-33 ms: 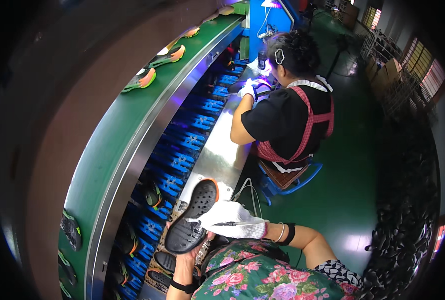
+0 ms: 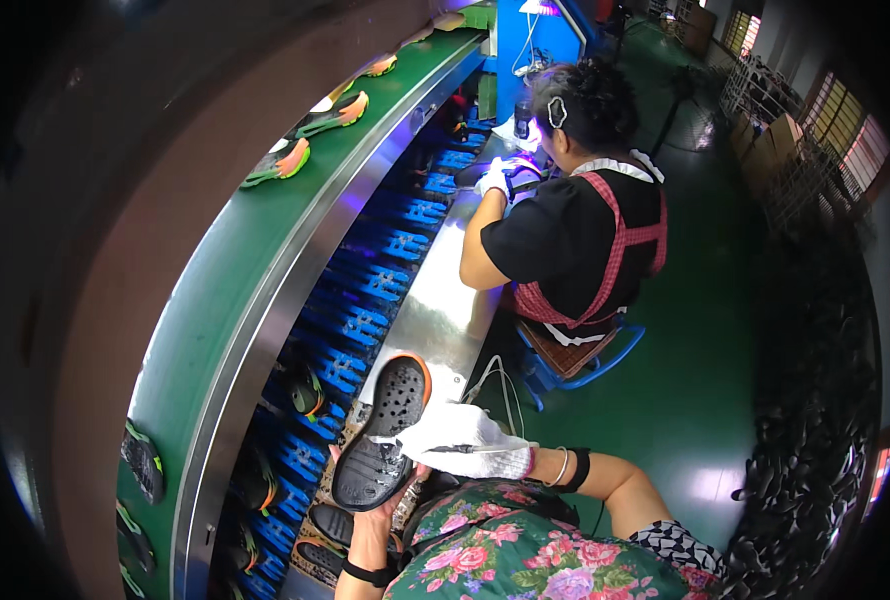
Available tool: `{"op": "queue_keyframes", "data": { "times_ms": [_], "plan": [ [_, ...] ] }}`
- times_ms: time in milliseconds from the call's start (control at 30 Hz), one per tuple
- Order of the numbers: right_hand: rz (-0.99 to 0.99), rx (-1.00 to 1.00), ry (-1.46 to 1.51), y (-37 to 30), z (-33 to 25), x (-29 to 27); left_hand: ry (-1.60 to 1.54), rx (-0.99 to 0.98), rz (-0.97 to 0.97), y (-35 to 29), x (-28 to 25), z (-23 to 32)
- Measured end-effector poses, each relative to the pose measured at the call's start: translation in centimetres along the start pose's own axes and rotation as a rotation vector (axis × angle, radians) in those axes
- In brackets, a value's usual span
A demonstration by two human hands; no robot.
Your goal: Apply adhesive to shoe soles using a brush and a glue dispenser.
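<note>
A black shoe sole (image 2: 397, 398) with an orange edge at its far end and small holes in its upper half is held tilted before me. My bare left hand (image 2: 373, 522) grips it from below, fingers curled around the near end. In a white glove, my right hand (image 2: 455, 440) is closed around a slim pen-like tool (image 2: 463, 448). The tool's pale tip is at the middle of the sole, beside a shiny patch; whether it touches I cannot tell. Below my left hand, more black soles (image 2: 331, 520) lie on the stained bench.
A green conveyor belt (image 2: 200, 290) carrying shoe parts (image 2: 143, 465) runs along my left. Beneath it, a lower line with blue strips (image 2: 345, 368) holds more shoe parts. Ahead, a co-worker (image 2: 585, 220) sits at the metal bench (image 2: 440, 300) under a purple lamp. Dark pieces (image 2: 795, 480) are heaped on the right.
The sole has shifted slightly to the left and turned a little more upright in my left hand. My right hand stays nearly in place.
</note>
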State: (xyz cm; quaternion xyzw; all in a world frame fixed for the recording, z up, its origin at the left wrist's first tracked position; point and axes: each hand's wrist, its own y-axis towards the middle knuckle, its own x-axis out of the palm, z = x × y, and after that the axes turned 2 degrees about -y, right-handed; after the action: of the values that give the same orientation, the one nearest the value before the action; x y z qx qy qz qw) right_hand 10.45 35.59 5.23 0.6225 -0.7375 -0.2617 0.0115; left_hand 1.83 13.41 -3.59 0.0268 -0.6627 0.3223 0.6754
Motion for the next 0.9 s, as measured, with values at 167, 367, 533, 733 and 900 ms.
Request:
{"op": "queue_keyframes", "data": {
  "times_ms": [167, 367, 533, 733, 900],
  "plan": [
    [0.115, -0.058, -0.063, -0.4, -0.3, 0.7, -0.060, 0.122, -0.179, 0.3, -2.5, -0.5],
    [0.140, 0.046, 0.052, 0.0, -0.3, 0.9, 0.058, 0.121, 0.186, 0.8, 2.7, -1.8],
    [0.189, -0.110, -0.150, 1.0, -1.7, 0.0, -0.129, -0.051, -0.059, 1.7, 3.5, -2.1],
    [0.132, -0.271, -0.276, 3.1, -0.2, 0.6, -0.223, 0.070, 0.044, 1.3, 3.2, -2.1],
    [0.112, -0.196, -0.254, 3.9, -0.5, 1.6, -0.196, 0.057, 0.027, 1.2, 2.3, -2.8]
  ]
}}
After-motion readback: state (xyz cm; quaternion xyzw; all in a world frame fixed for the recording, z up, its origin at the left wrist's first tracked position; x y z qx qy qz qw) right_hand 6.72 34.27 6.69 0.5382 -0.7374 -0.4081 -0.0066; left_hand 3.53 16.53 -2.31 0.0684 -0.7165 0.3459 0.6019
